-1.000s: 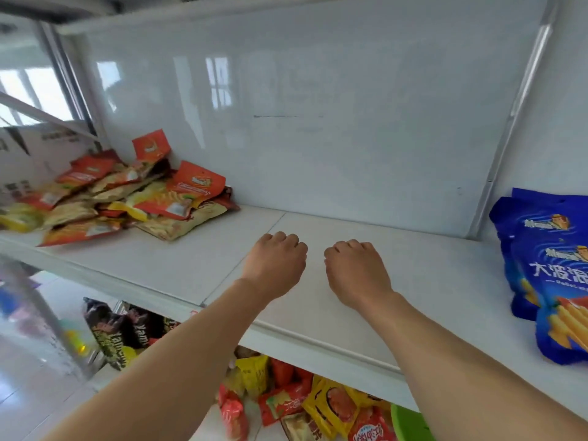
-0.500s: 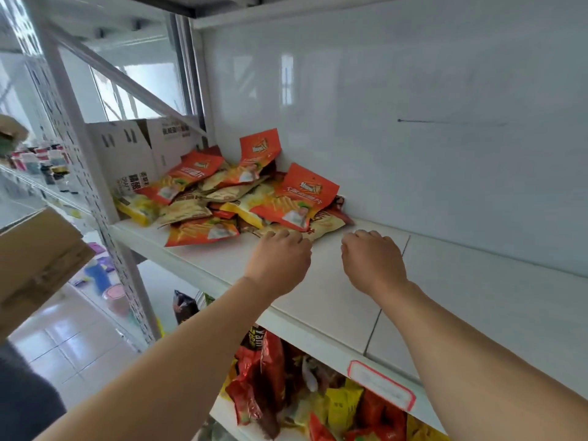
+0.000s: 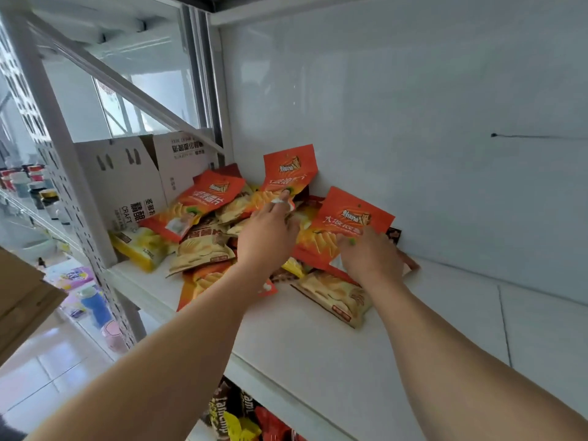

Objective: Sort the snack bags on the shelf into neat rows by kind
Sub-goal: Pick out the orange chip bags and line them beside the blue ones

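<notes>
Orange foil snack bags (image 3: 346, 227) lie heaped at frame centre; our left hand (image 3: 269, 232) and right hand (image 3: 369, 254) press loosely spread onto them, gripping nothing, likely to separate kinds.

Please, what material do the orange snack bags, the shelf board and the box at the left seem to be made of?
Orange snack bags: thin glossy plastic film, probably; they crinkle and shine. Shelf board: smooth white, maybe painted metal or laminate; a seam shows. Box: white printed cardboard, with folded flaps and cut handle slots.
</notes>
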{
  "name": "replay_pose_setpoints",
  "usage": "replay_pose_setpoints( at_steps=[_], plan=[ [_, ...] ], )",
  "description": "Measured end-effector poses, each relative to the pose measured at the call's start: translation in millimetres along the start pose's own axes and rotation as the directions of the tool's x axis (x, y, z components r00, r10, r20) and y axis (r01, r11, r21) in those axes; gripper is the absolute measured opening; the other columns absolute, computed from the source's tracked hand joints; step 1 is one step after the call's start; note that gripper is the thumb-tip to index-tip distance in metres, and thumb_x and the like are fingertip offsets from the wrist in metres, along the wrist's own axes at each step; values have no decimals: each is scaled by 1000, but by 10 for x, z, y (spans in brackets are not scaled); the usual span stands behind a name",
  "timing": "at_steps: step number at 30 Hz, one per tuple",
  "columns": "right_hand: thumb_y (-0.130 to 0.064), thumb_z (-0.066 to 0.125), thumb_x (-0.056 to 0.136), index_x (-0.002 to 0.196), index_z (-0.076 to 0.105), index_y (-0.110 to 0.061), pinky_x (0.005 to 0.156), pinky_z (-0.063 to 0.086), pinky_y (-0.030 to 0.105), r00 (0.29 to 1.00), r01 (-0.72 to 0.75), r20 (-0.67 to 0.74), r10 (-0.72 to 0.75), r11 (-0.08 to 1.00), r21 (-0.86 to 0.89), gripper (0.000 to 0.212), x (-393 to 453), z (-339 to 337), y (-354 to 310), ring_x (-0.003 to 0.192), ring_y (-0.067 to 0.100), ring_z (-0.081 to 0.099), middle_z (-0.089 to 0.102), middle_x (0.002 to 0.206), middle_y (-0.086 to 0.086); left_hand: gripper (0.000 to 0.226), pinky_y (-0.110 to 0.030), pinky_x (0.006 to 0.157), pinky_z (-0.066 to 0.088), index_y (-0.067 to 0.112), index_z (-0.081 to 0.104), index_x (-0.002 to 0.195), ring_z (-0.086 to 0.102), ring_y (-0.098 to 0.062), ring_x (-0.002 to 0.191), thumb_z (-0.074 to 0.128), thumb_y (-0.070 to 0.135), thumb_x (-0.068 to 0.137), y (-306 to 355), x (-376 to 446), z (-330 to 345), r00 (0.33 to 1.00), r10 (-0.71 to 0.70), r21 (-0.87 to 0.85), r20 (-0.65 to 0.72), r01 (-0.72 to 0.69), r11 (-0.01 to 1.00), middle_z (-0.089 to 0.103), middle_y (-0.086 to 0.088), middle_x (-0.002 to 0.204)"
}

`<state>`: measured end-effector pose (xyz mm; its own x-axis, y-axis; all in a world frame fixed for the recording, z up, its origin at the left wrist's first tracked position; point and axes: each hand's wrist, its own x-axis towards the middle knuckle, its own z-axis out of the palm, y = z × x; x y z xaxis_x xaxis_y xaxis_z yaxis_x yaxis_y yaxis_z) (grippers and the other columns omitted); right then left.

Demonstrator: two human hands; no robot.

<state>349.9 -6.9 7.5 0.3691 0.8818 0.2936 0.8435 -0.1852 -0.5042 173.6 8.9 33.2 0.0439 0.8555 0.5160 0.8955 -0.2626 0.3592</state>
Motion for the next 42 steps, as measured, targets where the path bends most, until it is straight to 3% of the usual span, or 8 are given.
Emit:
replay_pose_setpoints(
  at_steps=[9, 20, 23, 26, 30, 33, 38, 42],
  plan=[
    [-75, 48, 84, 137, 43, -13, 98, 42, 44, 956, -294, 18, 294, 950, 103, 81, 218, 435, -285, 122, 37, 48, 48, 135, 17, 68, -48, 107, 40, 5, 42, 145, 48, -38, 131, 41, 56, 99, -563, 1096, 172, 930, -309, -317, 199, 359, 878, 51, -18, 143],
    [-94, 48, 57, 147, 28, -9, 99, 44, 47, 851, -523, -27, 525, 851, 52, 126, 292, 556, -574, 128, 35, 49, 52, 140, 13, 74, -42, 97, 51, 6, 58, 127, 61, -34, 111, 73, 60, 79, -936, 1626, 331, 827, -146, -232, 542, 315, 920, 65, -13, 124],
    [-78, 68, 63, 142, 36, -9, 98, 48, 46, 814, -547, -51, 579, 792, 270, 109, 298, 516, -618, 122, 32, 55, 58, 134, 10, 82, -43, 96, 52, 8, 60, 122, 64, -31, 106, 87, 57, 62, -984, 1695, 373, 808, -101, -311, 580, 335, 889, 67, -10, 117],
    [-45, 85, 69, 135, 43, -7, 92, 52, 43, 765, -553, -16, 644, 669, 496, 87, 329, 492, -614, 108, 31, 64, 65, 122, 9, 125, -46, 93, 55, 9, 56, 125, 66, -31, 101, 90, 69, 21, -1086, 1860, 623, 810, -153, -347, 566, 402, 847, 67, -11, 117],
    [-11, 84, 75, 89, 65, -1, 58, 54, 26, 737, -541, 111, 667, 483, 689, 26, 311, 426, -574, 57, 18, 62, 66, 72, 9, 64, -34, 80, 52, 6, 60, 108, 63, -24, 77, 94, 36, 63, -1028, 1650, 364, 797, -147, -477, 586, 486, 732, 68, -7, 91],
    [-4, 74, 84, 66, 57, -4, 35, 37, 13, 729, -570, 216, 650, 400, 718, 25, 230, 300, -591, 37, 12, 45, 53, 54, 6, 45, -32, 70, 45, 8, 60, 104, 55, -21, 70, 88, 26, 74, -1040, 1638, 452, 801, -132, -545, 584, 507, 668, 61, -5, 85],
    [-8, 66, 90, 68, 58, -6, 68, 48, 30, 753, -565, 220, 620, 439, 699, 23, 149, 248, -530, 53, 18, 51, 50, 42, 7, 49, -35, 76, 52, 7, 68, 107, 67, -29, 89, 92, 22, 66, -1051, 1578, 362, 789, -87, -619, 608, 539, 571, 72, -9, 104],
    [-16, 64, 91, 81, 60, -9, 91, 51, 43, 780, -522, 224, 584, 410, 748, 14, 92, 233, -399, 65, 23, 57, 55, 50, 7, 26, -31, 65, 53, 13, 68, 93, 69, -24, 77, 85, 10, 75, -988, 1483, 259, 773, 43, -677, 633, 527, 514, 73, -7, 89]
  ],
)
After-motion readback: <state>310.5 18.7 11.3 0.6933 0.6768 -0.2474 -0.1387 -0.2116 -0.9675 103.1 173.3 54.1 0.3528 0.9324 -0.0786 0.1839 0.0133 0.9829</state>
